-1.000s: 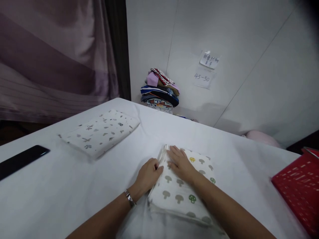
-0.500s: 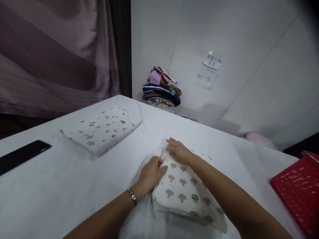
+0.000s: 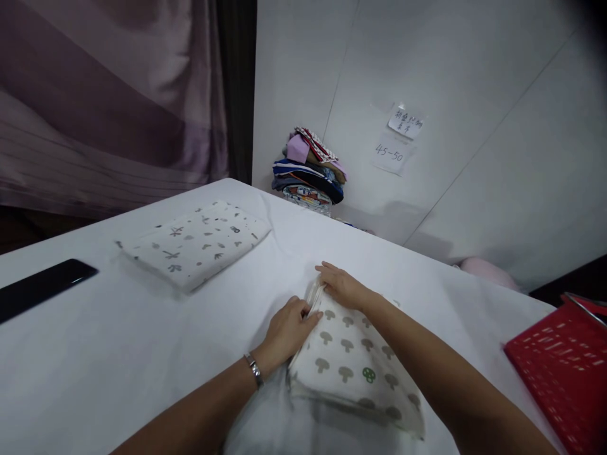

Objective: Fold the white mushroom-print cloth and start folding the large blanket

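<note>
A folded white cloth (image 3: 345,359) printed with grey-brown mushrooms and one green mushroom lies in front of me at the table's near side. My left hand (image 3: 290,327), with a metal band on its wrist, pinches the cloth's left edge, thumb on top. Farther along that same edge, my right hand (image 3: 342,285) grips the far left corner, its fingers curled over the layers. My right forearm covers part of the cloth's right side. To the left lies a second folded white cloth (image 3: 199,246) with small leaf-like prints, apart from both hands.
The white table (image 3: 156,354) carries a black phone-like slab (image 3: 45,287) at left and a red perforated basket (image 3: 564,366) at right. Behind the far edge, a stack of folded fabrics (image 3: 308,170) stands by the wall, below handwritten paper notes (image 3: 391,153). A curtain (image 3: 104,107) hangs at left.
Both hands keep hold of the mushroom cloth's left edge and have hardly moved. The view has shifted slightly, bringing more of the red basket into sight.
</note>
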{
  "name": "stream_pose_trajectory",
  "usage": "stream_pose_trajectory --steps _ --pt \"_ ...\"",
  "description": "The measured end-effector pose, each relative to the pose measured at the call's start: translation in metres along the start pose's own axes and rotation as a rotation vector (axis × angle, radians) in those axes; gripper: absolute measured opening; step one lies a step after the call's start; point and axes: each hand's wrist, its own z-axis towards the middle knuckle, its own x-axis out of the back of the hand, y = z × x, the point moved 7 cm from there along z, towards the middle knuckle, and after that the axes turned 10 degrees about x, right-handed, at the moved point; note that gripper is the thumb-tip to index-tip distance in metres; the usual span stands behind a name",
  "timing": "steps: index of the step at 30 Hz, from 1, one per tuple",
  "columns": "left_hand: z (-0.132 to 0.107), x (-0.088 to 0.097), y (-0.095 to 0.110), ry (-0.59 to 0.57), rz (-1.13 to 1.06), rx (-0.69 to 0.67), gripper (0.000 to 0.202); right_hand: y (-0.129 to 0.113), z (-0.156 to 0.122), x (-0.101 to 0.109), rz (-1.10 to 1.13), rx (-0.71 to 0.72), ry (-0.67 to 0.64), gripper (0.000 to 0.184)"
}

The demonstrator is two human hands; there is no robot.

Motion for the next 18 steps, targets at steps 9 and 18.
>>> stream_pose_trajectory --steps 9,18 --pt "0.004 -0.002 -0.001 -0.019 -0.044 0.073 0.029 -0.003 0.006 0.005 0.119 -0.099 0.01 0.022" --pt "0.005 -0.006 -0.003 -0.006 0.134 0.039 0.021 0.005 0.01 -0.012 0.184 -0.198 -0.016 0.025"
